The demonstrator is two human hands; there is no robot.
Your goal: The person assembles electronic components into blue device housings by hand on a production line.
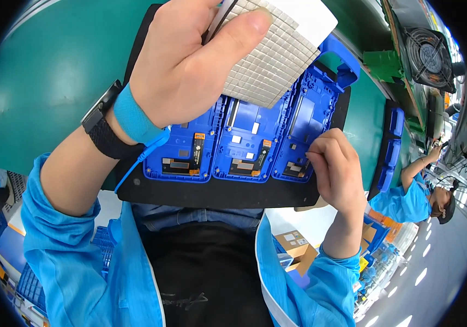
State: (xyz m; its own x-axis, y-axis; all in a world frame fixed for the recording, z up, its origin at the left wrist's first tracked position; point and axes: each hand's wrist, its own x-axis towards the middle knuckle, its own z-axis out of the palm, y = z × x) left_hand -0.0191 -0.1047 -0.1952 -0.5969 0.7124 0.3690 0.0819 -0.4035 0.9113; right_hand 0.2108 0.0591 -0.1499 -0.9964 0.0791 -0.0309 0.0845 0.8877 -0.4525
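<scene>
My left hand point(190, 65) is closed on a sheet of small silvery-grey square pads point(269, 57), thumb on top, with a white backing showing at its far corner. The sheet hangs over three blue plastic housings, the left one point(160, 147), middle one point(233, 155) and right one point(315, 117), lying side by side on a black mat point(190, 194). Flat ribbon cables and small pale squares lie inside them. My right hand point(337, 169) is pinched over the lower part of the right housing; anything between its fingertips is too small to make out.
A green work surface point(53, 82) surrounds the mat. More blue parts point(391, 152) lie on a black tray to the right. A fan point(430, 59) stands at the far right. Another person point(413, 191) works beyond. A blue wrist-strap cord point(141, 163) runs from my left wrist.
</scene>
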